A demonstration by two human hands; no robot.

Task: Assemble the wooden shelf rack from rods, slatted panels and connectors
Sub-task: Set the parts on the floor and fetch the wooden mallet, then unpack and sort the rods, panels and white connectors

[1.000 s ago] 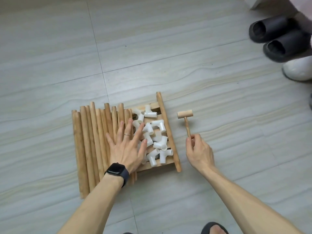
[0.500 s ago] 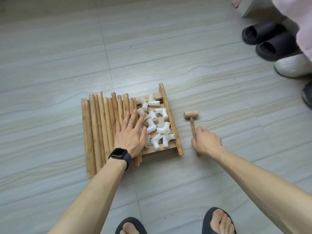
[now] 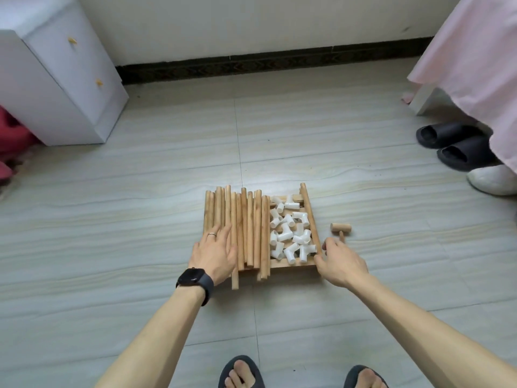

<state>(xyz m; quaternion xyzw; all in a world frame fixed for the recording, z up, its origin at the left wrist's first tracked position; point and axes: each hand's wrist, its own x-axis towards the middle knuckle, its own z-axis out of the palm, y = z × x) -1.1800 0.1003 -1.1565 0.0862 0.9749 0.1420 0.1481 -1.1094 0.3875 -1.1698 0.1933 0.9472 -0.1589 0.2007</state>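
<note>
A bundle of several wooden rods [image 3: 249, 228] lies on the tiled floor, resting over the left part of a slatted panel [image 3: 307, 211]. A heap of white plastic connectors [image 3: 291, 233] sits on the panel's right half. My left hand [image 3: 215, 253] lies flat on the left rods with its fingers straight. My right hand [image 3: 340, 261] pinches the near end of the panel's right rail between thumb and fingers. A small wooden mallet [image 3: 340, 227] lies on the floor just behind that hand, its handle partly hidden.
A white drawer cabinet [image 3: 64, 79] stands at the back left. At the right are black slippers [image 3: 453, 147] and a white shoe [image 3: 492, 179] under a pink cloth [image 3: 475, 65]. My sandalled feet [image 3: 242, 373] show at the bottom edge.
My right hand left the mallet handle and moved left to the panel's right rail. My left hand slid from the middle of the pile to the leftmost rods. The view tilted up.
</note>
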